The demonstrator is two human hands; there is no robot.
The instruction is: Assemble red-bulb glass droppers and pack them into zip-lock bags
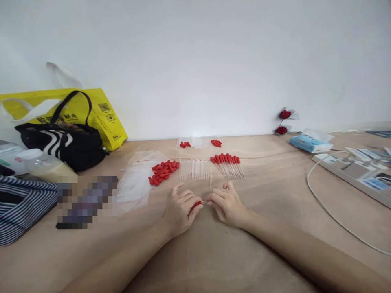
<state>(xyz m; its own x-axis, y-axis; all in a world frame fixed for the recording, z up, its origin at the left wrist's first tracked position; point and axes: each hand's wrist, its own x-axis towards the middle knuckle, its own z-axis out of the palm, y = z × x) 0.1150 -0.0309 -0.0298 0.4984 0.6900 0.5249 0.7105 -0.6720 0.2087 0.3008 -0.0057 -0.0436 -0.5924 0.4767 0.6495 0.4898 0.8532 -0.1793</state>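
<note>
From the head camera, two bare hands meet over a tan counter [189, 264], close to its middle. The left hand [185, 205] has thumb and forefinger pinching a red bulb [198, 203], its other fingers loosely bent. The right hand [226, 204] has its fingertips pressed together on a thin clear tube [205, 202], which lines up with the bulb's end. Held end to end like this, the two seem steadied so that one can fit the other; whether the tube sits inside the bulb is too small to tell.

Just beyond the hands, the supplies lie in groups, probably to keep each kind within easy reach. To the left is a heap of loose bulbs [161, 173]; beside it, a row of bare tubes [195, 169], with a lone tube [211, 177] slightly apart. To the right, tubes with red tops [227, 166] fan out, perhaps kept separate because they are joined. Clear bags [132, 183] lie flat left of the heap. Near the wall, a small group [200, 142] has red bulbs at both ends.
</note>
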